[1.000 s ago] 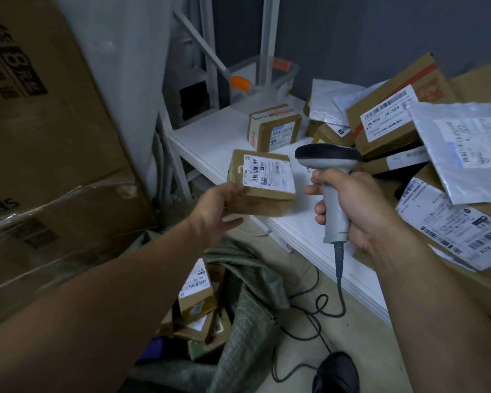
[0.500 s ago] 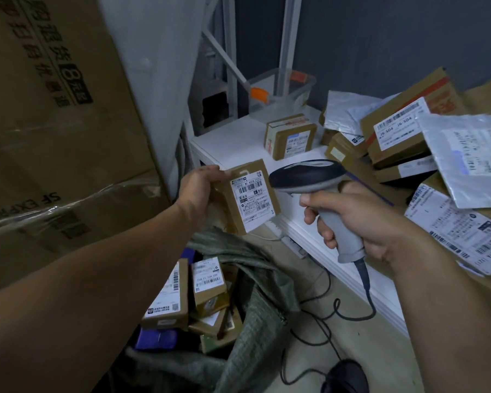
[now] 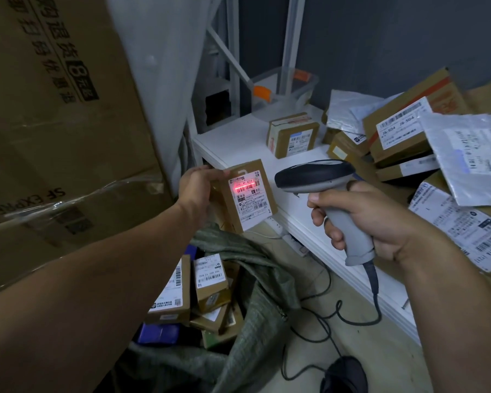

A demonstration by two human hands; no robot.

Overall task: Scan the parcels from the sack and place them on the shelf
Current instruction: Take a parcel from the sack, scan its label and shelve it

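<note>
My left hand (image 3: 196, 191) grips a small brown parcel (image 3: 248, 195) upright, its white label turned toward the scanner. A red scan line glows across the barcode at the label's top. My right hand (image 3: 360, 217) holds the grey barcode scanner (image 3: 321, 178) by its handle, its head pointing at the label from the right, a short gap away. Below, the open green sack (image 3: 255, 302) holds several more labelled brown parcels (image 3: 210, 282). The white shelf (image 3: 238, 140) runs behind the held parcel.
On the shelf sit a small taped box (image 3: 292, 134), a clear plastic bin (image 3: 284, 86), and a heap of boxes and grey mailer bags (image 3: 425, 154) at right. Large cartons (image 3: 54, 123) fill the left. The scanner cable (image 3: 338, 313) trails over the floor.
My left hand lifted the parcel off the shelf edge and tilted its label upright. The scanner swung level toward it, and the red scan line now lights the barcode.
</note>
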